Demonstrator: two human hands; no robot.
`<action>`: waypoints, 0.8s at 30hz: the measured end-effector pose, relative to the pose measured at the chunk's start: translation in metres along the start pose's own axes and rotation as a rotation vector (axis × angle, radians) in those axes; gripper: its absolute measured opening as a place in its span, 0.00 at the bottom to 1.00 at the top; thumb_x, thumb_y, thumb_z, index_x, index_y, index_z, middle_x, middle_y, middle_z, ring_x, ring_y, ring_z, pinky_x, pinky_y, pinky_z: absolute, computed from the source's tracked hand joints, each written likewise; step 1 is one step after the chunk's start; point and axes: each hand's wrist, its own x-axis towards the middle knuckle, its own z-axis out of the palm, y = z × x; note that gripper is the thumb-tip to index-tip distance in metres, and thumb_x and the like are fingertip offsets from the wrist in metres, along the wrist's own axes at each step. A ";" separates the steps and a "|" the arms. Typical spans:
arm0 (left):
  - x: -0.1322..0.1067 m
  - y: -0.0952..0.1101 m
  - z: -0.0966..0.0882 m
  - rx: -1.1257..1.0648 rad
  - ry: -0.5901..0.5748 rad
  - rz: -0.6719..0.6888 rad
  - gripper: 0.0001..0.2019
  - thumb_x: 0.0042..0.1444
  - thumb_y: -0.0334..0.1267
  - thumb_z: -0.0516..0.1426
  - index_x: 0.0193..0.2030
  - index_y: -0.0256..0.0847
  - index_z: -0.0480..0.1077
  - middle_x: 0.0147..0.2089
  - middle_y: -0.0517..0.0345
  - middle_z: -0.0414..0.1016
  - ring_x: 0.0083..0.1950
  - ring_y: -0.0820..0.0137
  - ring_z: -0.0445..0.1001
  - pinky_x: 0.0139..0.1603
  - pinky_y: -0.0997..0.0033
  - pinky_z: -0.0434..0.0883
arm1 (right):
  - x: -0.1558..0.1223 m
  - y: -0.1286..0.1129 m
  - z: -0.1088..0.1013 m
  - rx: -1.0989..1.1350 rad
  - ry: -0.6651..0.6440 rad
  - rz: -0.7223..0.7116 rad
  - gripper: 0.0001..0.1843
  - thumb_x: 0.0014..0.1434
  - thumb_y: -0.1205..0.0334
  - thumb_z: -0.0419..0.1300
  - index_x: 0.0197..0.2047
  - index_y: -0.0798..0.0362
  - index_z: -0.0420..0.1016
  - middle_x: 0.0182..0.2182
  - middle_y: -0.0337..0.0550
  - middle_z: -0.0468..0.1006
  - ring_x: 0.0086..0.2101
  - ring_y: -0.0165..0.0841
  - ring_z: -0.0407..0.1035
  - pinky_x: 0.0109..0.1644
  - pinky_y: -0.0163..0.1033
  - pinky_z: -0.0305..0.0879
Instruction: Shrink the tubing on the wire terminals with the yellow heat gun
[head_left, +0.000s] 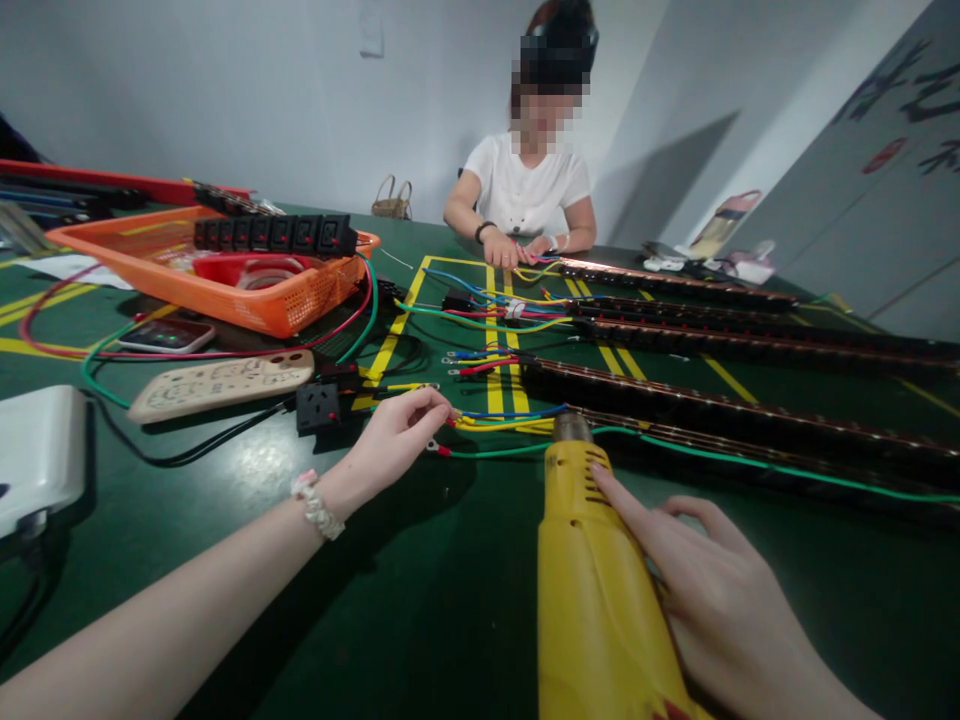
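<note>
My left hand (396, 432) pinches the ends of a bundle of yellow, blue and red wires (502, 416) that run from a long black power strip (720, 418). A green wire (517, 450) with a red-sleeved ring terminal lies just below my fingers. My right hand (712, 590) grips a yellow heat gun (596, 590), index finger stretched along its side. The metal nozzle (571, 428) points at the wires near the strip's end.
An orange basket (225, 285) with a black socket row stands at the left, by a beige panel (221, 384), a phone (166, 336) and a white box (37, 450). More long strips (735, 340) lie across the green table. A person in white (529, 190) works opposite.
</note>
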 end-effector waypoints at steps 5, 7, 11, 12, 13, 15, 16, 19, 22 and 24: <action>-0.001 0.002 0.003 0.192 -0.053 0.078 0.13 0.61 0.41 0.48 0.30 0.39 0.67 0.26 0.62 0.67 0.28 0.72 0.64 0.28 0.73 0.57 | -0.001 -0.001 -0.001 -0.005 -0.009 0.011 0.38 0.54 0.79 0.45 0.68 0.57 0.45 0.34 0.44 0.77 0.29 0.33 0.68 0.43 0.49 0.64; -0.002 0.001 0.005 0.284 -0.067 0.106 0.13 0.61 0.42 0.48 0.28 0.39 0.65 0.26 0.61 0.67 0.28 0.71 0.64 0.29 0.73 0.58 | 0.001 -0.002 -0.001 -0.014 -0.001 0.009 0.37 0.54 0.79 0.44 0.68 0.57 0.45 0.33 0.44 0.77 0.28 0.34 0.68 0.41 0.48 0.65; -0.003 -0.003 0.010 0.516 -0.041 0.162 0.14 0.61 0.41 0.49 0.25 0.40 0.62 0.32 0.58 0.67 0.33 0.69 0.66 0.32 0.71 0.60 | 0.005 -0.003 -0.003 -0.004 0.020 -0.008 0.37 0.54 0.79 0.44 0.67 0.57 0.47 0.28 0.41 0.75 0.26 0.33 0.67 0.39 0.45 0.65; -0.002 -0.004 0.011 0.567 -0.030 0.170 0.14 0.60 0.42 0.50 0.24 0.40 0.62 0.33 0.57 0.67 0.35 0.68 0.67 0.33 0.70 0.60 | 0.006 -0.003 -0.003 -0.002 0.025 -0.012 0.37 0.53 0.79 0.44 0.67 0.58 0.48 0.28 0.41 0.75 0.26 0.33 0.67 0.39 0.45 0.65; -0.002 -0.005 0.012 0.606 -0.019 0.173 0.14 0.59 0.42 0.52 0.24 0.40 0.62 0.34 0.57 0.68 0.37 0.67 0.67 0.34 0.69 0.61 | 0.006 -0.003 -0.003 -0.001 0.030 -0.014 0.37 0.53 0.79 0.44 0.67 0.58 0.48 0.28 0.41 0.74 0.26 0.33 0.66 0.39 0.45 0.65; -0.001 -0.006 0.013 0.640 0.014 0.165 0.11 0.57 0.43 0.54 0.27 0.41 0.64 0.36 0.56 0.69 0.40 0.64 0.68 0.37 0.68 0.63 | 0.006 -0.003 -0.003 0.001 0.029 -0.021 0.37 0.53 0.79 0.44 0.67 0.59 0.48 0.28 0.41 0.75 0.26 0.33 0.67 0.39 0.45 0.64; -0.001 -0.006 0.013 0.641 0.032 0.156 0.09 0.56 0.43 0.55 0.31 0.41 0.65 0.38 0.56 0.69 0.42 0.63 0.68 0.38 0.66 0.64 | 0.006 -0.003 -0.002 0.005 0.029 -0.023 0.37 0.54 0.79 0.44 0.67 0.59 0.48 0.29 0.42 0.75 0.27 0.33 0.67 0.40 0.45 0.64; 0.001 -0.006 0.013 0.622 0.054 0.132 0.10 0.56 0.43 0.56 0.41 0.42 0.65 0.42 0.55 0.71 0.46 0.61 0.69 0.42 0.63 0.65 | 0.003 -0.003 -0.001 0.026 0.013 -0.017 0.37 0.54 0.79 0.45 0.68 0.59 0.46 0.33 0.44 0.77 0.28 0.33 0.68 0.42 0.47 0.64; 0.003 -0.007 0.014 0.585 0.028 0.124 0.10 0.56 0.41 0.56 0.43 0.42 0.66 0.44 0.55 0.71 0.47 0.61 0.69 0.44 0.63 0.65 | -0.001 -0.003 0.002 0.047 -0.012 0.003 0.37 0.55 0.79 0.45 0.68 0.58 0.43 0.37 0.46 0.77 0.30 0.33 0.69 0.45 0.50 0.62; 0.004 -0.008 0.015 0.549 -0.002 0.135 0.07 0.56 0.39 0.55 0.42 0.42 0.68 0.43 0.56 0.72 0.46 0.62 0.69 0.45 0.63 0.65 | -0.002 -0.002 0.003 0.054 -0.021 0.010 0.37 0.56 0.78 0.45 0.68 0.58 0.44 0.38 0.46 0.77 0.30 0.34 0.69 0.45 0.50 0.62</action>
